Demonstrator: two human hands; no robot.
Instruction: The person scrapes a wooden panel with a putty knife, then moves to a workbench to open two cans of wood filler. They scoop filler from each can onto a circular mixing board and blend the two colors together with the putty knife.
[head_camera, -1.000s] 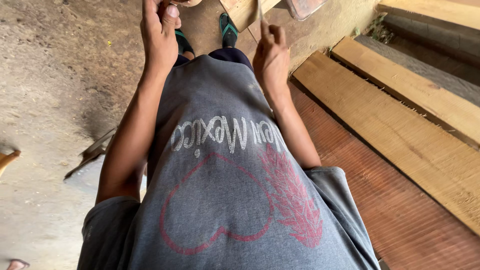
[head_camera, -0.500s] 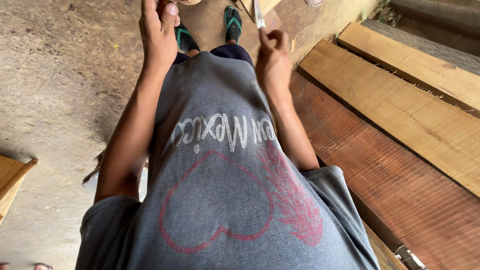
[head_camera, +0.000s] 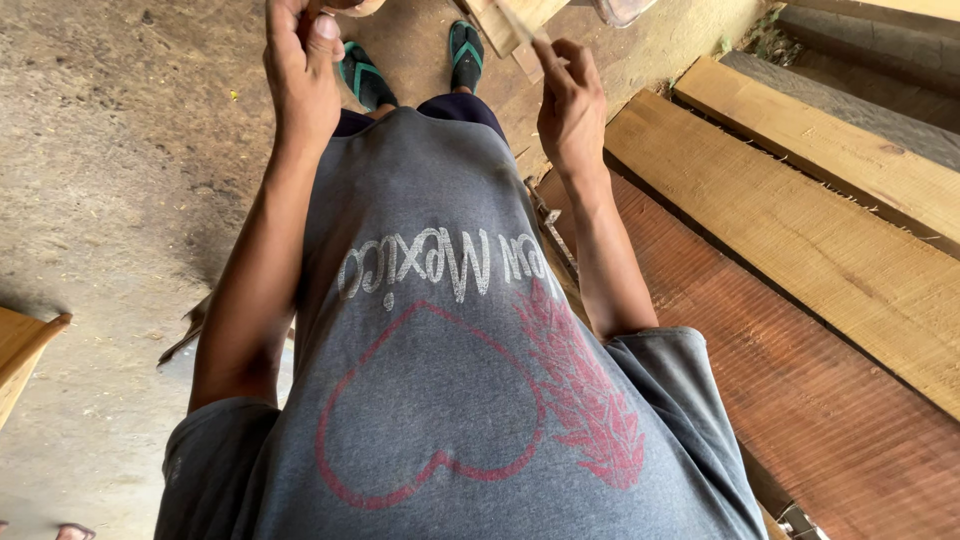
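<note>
I look straight down my grey shirt to my feet in green sandals. My left hand is raised in front of me, fingers closed around a brownish object cut off by the top edge. My right hand is beside it, pinching a thin pale stick-like tool that points up and left. What either item is cannot be told. The two hands are a short distance apart above my feet.
Long wooden planks lie on the right, a reddish board nearest me. Bare dirt and concrete floor spreads to the left. A wooden corner pokes in at the left edge. Wood pieces lie ahead.
The view has shifted slightly, so the planks sit further right and the wooden corner at the left has come into sight. Both hands hold the same raised pose.
</note>
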